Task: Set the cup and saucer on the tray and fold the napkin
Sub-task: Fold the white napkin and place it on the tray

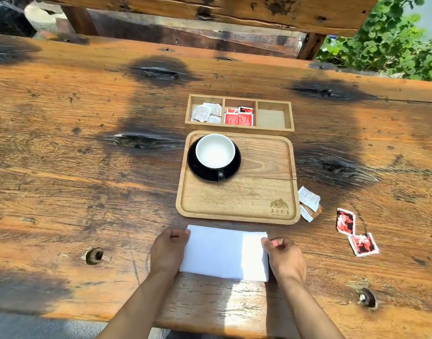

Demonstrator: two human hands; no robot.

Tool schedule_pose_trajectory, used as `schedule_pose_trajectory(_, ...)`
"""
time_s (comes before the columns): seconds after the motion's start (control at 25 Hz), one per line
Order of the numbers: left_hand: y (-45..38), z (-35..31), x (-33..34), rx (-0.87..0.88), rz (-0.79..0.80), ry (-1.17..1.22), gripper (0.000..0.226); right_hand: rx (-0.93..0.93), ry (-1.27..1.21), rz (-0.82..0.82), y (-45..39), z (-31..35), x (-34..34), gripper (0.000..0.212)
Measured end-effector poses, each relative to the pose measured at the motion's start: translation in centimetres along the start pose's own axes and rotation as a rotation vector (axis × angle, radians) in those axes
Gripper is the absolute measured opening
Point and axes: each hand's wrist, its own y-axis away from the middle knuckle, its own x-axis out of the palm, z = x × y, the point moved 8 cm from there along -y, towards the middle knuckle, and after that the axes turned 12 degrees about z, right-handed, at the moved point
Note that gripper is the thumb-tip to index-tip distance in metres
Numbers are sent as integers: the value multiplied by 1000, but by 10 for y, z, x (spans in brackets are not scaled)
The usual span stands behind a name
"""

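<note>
A white cup (215, 150) sits upright on a black saucer (230, 173) in the far left corner of the wooden tray (256, 199). The cup's dark handle points toward me. In front of the tray lies a white napkin (224, 253), folded into a rectangle, flat on the table. My left hand (168, 250) pinches the napkin's far left corner. My right hand (284, 258) pinches its far right corner. Both hands rest along the napkin's short edges.
Behind the tray stands a wooden box (273, 117) with three compartments: white packets left, red packets middle, the right one bare. Loose white and brown packets (309, 203) and two red packets (354, 232) lie right of the tray. The table's near edge is just below the napkin.
</note>
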Motion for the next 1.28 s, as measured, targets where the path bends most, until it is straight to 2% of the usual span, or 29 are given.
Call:
schedule_pose_trajectory(0.08, 14, -10, -17, 78, -158, -88, 18, -98, -189, -44, 6, 6, -4, 20)
schedule_pose_trajectory(0.12, 20, -13, -23, 125, -201, -44, 19, -132, -440, 0, 8, 8, 0, 20)
schedule_pose_trajectory(0.16, 21, -12, -22, 149, -171, 123, 21, -129, -738, 117, 9, 11, 11, 22)
schedule_pose_trajectory(0.2, 18, -10, -12, 130, -67, 328, 22, -85, -1008, 276, 13, 17, 27, 29)
schedule_pose_trajectory(0.28, 14, -4, 20, -15, 219, 587, 28, 53, -1273, 510, 20, 24, 51, 45)
schedule_pose_trajectory(0.36, 12, 2, 39, -123, 399, 598, 36, 128, -1323, 598, 21, 23, 62, 53)
schedule_pose_trajectory(0.4, 10, 6, 42, -149, 425, 585, 39, 153, -1328, 603, 19, 19, 64, 56)
schedule_pose_trajectory(0.6, 1, 18, 40, -189, 444, 653, 47, 213, -1301, 599, 6, 8, 63, 67)
schedule_pose_trajectory(0.72, 1, 17, 41, -202, 450, 634, 47, 222, -1284, 606, 6, 8, 63, 64)
schedule_pose_trajectory(0.84, 4, 14, 40, -194, 431, 583, 41, 147, -1122, 588, 10, 14, 58, 45)
schedule_pose_trajectory(0.88, 6, 12, 35, -185, 403, 555, 38, 67, -983, 525, 9, 17, 50, 32)
schedule_pose_trajectory(0.96, 10, 13, 19, -152, 299, 506, 32, -179, -453, 280, 8, 28, 21, 10)
schedule_pose_trajectory(1.04, 18, 18, -4, -108, 160, 458, 27, -421, 143, 73, 15, 50, 3, 11)
schedule_pose_trajectory(1.08, 25, 22, -16, -98, 93, 407, 24, -485, 313, 57, 19, 57, 5, 15)
schedule_pose_trajectory(1.16, 40, 31, -26, -118, 47, 307, 20, -475, 438, 129, 18, 56, 14, 26)
schedule_pose_trajectory(1.28, 54, 43, -7, -217, 210, 368, 19, -405, 527, 169, 19, 49, 22, 35)
